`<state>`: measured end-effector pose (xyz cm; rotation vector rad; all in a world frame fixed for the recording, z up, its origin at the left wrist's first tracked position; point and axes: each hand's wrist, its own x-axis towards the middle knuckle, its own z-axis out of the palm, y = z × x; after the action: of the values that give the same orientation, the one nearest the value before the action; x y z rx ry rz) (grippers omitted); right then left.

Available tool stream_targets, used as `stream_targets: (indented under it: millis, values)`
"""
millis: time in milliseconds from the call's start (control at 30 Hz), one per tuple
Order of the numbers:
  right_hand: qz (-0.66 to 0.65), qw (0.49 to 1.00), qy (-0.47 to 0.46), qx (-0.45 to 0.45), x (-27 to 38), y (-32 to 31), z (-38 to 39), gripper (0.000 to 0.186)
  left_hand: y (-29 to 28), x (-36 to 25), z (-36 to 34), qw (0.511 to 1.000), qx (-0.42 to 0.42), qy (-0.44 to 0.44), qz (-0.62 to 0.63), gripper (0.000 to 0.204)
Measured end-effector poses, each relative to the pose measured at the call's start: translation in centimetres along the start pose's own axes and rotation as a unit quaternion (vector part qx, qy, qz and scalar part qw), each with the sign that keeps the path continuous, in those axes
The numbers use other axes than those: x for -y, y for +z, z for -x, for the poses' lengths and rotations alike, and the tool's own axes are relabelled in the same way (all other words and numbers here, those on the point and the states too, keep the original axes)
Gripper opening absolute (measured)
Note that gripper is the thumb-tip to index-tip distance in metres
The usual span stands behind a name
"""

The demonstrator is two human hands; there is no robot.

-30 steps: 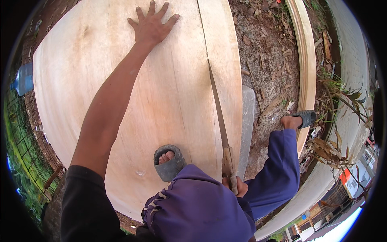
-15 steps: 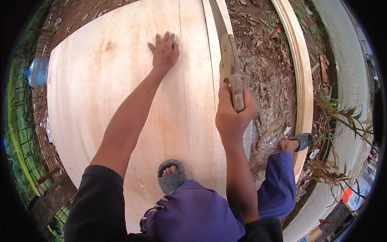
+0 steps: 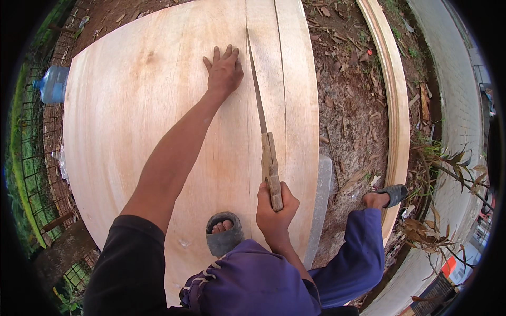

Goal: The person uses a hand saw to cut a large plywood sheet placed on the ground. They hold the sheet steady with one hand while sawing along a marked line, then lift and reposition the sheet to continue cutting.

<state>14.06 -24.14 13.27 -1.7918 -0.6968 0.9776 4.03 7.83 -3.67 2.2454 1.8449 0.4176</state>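
Observation:
My left hand (image 3: 225, 73) rests open and flat on a large pale plywood sheet (image 3: 126, 121), fingers spread, just left of a saw blade (image 3: 255, 84). My right hand (image 3: 276, 216) is closed around the wooden handle (image 3: 269, 152) of that handsaw, which points away from me along a faint line on the sheet. A long dark seam or cut runs just right of the blade. My foot in a dark slide sandal (image 3: 221, 242) stands on the plywood near my right hand.
Narrow stacked boards (image 3: 395, 105) lie along the right, under my other sandal (image 3: 395, 196), with leaf-strewn dirt beside them. A concrete edge (image 3: 448, 105) and dry plants border them. A blue water jug (image 3: 52, 84) and wire mesh (image 3: 31, 158) are at the left.
The saw was farther right at the seam, rose up the strip, and now lies left of it. My left hand has shifted toward the saw, staying open on the plywood.

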Motion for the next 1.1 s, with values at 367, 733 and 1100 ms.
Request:
stream_targets:
  millis: [367,733,1100]
  values:
    - [0.089,0.994,0.047,0.049,0.8,-5.2,3.8,0.031,-3.0,1.9,1.0,0.991,0.054,0.121,-0.026,0.048]
    - [0.043,0.986,0.149,0.054,4.6,-5.1,3.1,0.028,-2.6,2.2,1.6,0.992,0.046,0.114,0.013,0.048]
    - [0.152,0.988,0.017,-0.029,6.2,-1.1,6.2,0.026,-2.8,2.5,1.1,0.991,0.048,0.124,-0.004,0.047]
